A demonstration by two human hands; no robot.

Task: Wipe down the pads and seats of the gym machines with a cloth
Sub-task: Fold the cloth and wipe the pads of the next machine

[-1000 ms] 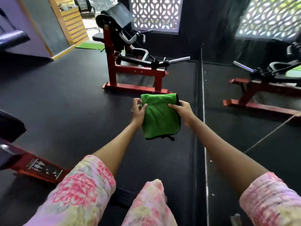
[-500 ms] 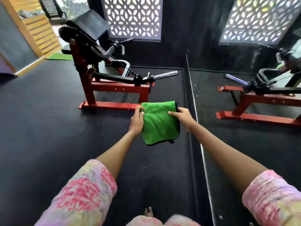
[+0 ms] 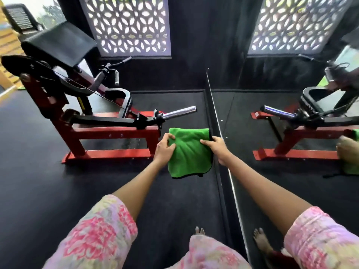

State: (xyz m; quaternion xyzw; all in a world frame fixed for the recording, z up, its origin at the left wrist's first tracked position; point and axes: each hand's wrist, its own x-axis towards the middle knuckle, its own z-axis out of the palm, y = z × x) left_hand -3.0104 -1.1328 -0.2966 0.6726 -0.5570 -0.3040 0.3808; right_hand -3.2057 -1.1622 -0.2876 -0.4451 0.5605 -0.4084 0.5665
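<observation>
A folded green cloth (image 3: pixel 189 152), soft and plush with a thin black trim along its edges, is held in the air between both hands above the black rubber floor (image 3: pixel 38 171). Its left edge is gripped by the left hand (image 3: pixel 165 148), fingers curled onto the fabric; its upper right edge is pinched by the right hand (image 3: pixel 217 147). A short black tag is seen hanging at the lower edge.

Just beyond the cloth a gym machine (image 3: pixel 101 131) is set, built from square red steel tubing with black arms. A flat, angled black vinyl pad (image 3: pixel 62 43) is carried at its top, and a smooth chrome bar (image 3: pixel 179 112) is pointed toward the cloth. The machine's far-left parts are blurred and hard to make out.

A wall mirror (image 3: pixel 291 191) is seen on the right, where the machine and a bare foot are shown reflected. Floral pink sleeves (image 3: pixel 101 230) are cut off by the lower edge.
</observation>
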